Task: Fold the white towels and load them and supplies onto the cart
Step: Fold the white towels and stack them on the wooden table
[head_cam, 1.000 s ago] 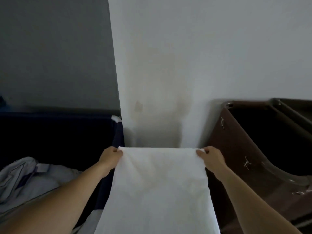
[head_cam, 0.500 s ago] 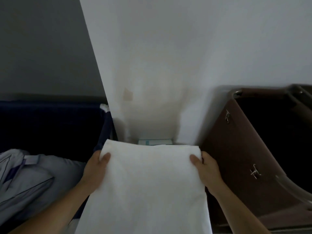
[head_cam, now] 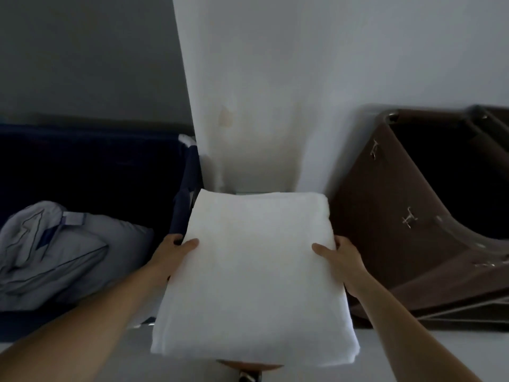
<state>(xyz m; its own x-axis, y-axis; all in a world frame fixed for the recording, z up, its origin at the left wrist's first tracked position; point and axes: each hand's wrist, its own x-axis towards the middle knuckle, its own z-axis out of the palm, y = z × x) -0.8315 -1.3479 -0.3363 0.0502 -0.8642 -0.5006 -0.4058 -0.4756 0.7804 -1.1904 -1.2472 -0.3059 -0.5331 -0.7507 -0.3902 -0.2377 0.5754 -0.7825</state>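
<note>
Left hand (head_cam: 170, 252) is gripping the left edge of the folded white towel (head_cam: 253, 271), thumb lying on top, the other fingers tucked under it. Right hand (head_cam: 338, 257) is doing the same thing on the right edge, thumb on top too. So the towel is sitting flat between both hands, folded far edge pointing at the wall and the near edge hanging closest to the camera.

Room-wise it's looking tight. Left of the towel, a dark blue fabric bin (head_cam: 187, 172) is crowding its far left corner, and I can't tell if they're touching. Just right of the towel, a brown container (head_cam: 385, 216) with little metal clips is standing tilted in the view. The towel is pretty much filling the gap between those two.

Past the towel's far edge a white wall (head_cam: 303, 78) is rising straight up. Crumpled pale blue-grey linen (head_cam: 55, 252) is lying in the blue bin, well left of the towel. Light floor (head_cam: 440, 348) is showing below the towel's right side. Lighting is looking dim overall.
</note>
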